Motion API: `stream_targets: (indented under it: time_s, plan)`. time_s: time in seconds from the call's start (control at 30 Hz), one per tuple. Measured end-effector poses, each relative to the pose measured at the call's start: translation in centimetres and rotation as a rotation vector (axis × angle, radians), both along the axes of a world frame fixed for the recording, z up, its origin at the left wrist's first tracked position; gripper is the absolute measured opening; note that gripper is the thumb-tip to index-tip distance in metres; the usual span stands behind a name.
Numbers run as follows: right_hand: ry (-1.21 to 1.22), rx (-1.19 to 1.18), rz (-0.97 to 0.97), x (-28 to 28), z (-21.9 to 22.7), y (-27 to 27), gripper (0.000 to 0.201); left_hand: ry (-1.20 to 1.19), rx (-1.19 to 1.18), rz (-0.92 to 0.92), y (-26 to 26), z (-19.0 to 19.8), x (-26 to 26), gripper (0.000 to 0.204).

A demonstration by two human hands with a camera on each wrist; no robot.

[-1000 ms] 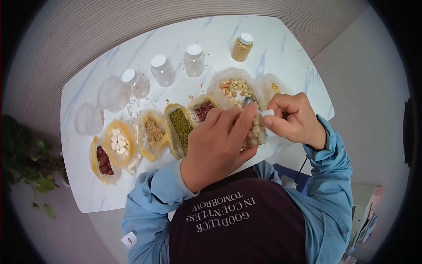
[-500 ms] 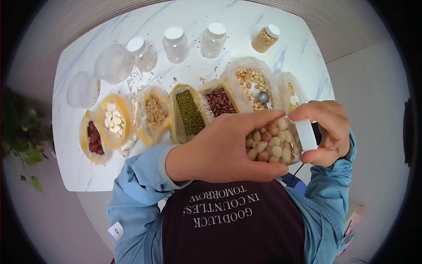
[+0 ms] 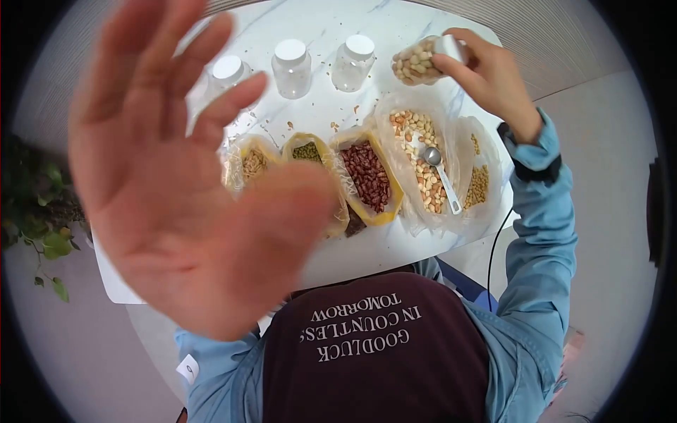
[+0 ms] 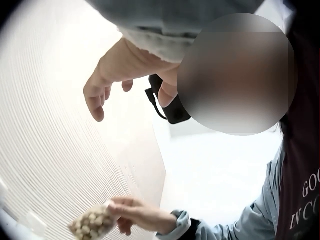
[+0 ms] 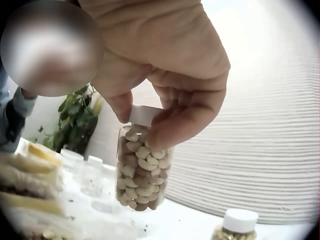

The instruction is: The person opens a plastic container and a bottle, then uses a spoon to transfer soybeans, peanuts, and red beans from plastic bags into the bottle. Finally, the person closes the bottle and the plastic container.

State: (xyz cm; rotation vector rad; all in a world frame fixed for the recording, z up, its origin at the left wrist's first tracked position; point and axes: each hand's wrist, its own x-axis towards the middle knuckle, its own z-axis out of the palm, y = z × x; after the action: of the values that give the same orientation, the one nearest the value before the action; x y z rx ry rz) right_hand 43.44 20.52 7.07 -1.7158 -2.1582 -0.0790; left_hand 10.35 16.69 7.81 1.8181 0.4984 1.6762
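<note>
The right hand [image 3: 490,77] pinches the white lid [image 3: 450,49] of a clear jar full of pale and reddish nuts [image 3: 416,63], tilted over the table's far right part. In the right wrist view the jar [image 5: 142,175] hangs from thumb and fingers gripping its lid [image 5: 142,115]. Raised close to the head camera, the left hand [image 3: 183,183] has its fingers spread and holds nothing. The left wrist view shows this hand [image 4: 125,65] with loosely bent fingers, and the right hand [image 4: 142,215] with the jar far below.
Lidded clear jars [image 3: 291,70] stand along the table's far side. Open bags of red beans [image 3: 364,176], nuts [image 3: 431,194] with a metal spoon [image 3: 444,176], and yellow beans [image 3: 478,185] lie nearer. Another filled jar [image 5: 239,225] stands on the table. A plant [image 3: 53,243] is at the left.
The left hand has let go of the nut jar and risen toward the head camera at the left. The right hand has carried the jar by its lid away from the body, to the far right.
</note>
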Motion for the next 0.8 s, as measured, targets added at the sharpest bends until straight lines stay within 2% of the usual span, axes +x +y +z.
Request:
stream_targets:
  time_s: [0.1, 0.2, 0.37, 0.47, 0.57, 0.67, 0.77, 0.8]
  plan:
    - [-0.179, 0.031, -0.017, 0.0, -2.2, 2.2, 0.045, -0.057, 0.031, 0.118, -0.2, 0.7, -1.2, 0.064]
    - [-0.194, -0.081, -0.046, -0.3, -3.2, 3.8, 0.043, -0.124, 0.002, 0.152, -0.5, 1.4, -0.7, 0.06]
    - [-0.296, -0.103, -0.067, -1.3, -4.8, 5.2, 0.042, -0.105, -0.002, 0.159, -0.5, 1.1, -1.0, 0.058]
    - [-0.268, -0.171, -0.095, -1.2, -5.0, 6.0, 0.044, -0.069, 0.004, 0.138, -0.6, 0.8, -1.2, 0.055]
    - [-0.24, -0.202, -0.177, -2.4, -3.2, 5.0, 0.05, -0.045, 0.007, 0.116, -0.6, 0.7, -1.1, 0.054]
    - [-0.115, -0.149, -0.052, -4.0, -1.7, 4.4, 0.056, -0.031, 0.029, 0.093, -0.2, 0.5, -1.3, 0.052]
    - [-0.156, -0.043, 0.19, -4.8, -3.9, 5.1, 0.058, -0.017, 0.033, 0.068, -0.2, 0.3, -1.3, 0.051]
    - [-0.19, -0.172, 0.148, -6.0, -3.3, 4.6, 0.056, -0.009, 0.03, 0.066, -0.3, 0.3, -1.2, 0.051]
